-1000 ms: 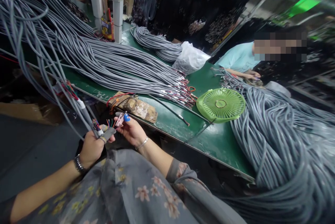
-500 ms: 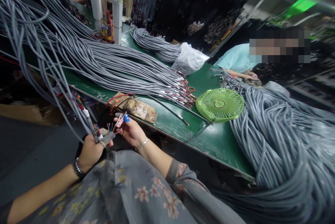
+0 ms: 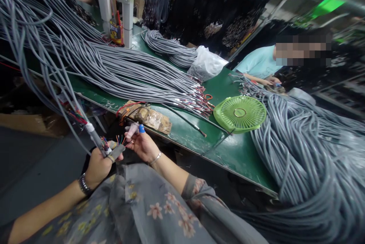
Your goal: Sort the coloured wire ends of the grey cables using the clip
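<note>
Head | left hand [image 3: 100, 165] – grasping grey cables [image 3: 97, 139] | right hand [image 3: 145, 148] – near coloured wires [image 3: 121, 139], grip unclear

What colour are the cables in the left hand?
Grey. The cables show in the head view, the only one.

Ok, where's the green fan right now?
In the head view, right of centre: the green fan is on the green table, between the grey cables' wire ends and the cable heap at right.

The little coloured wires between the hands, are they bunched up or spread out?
Spread out: the coloured wires fan apart beside the left hand, with gaps showing between their tips.
</note>
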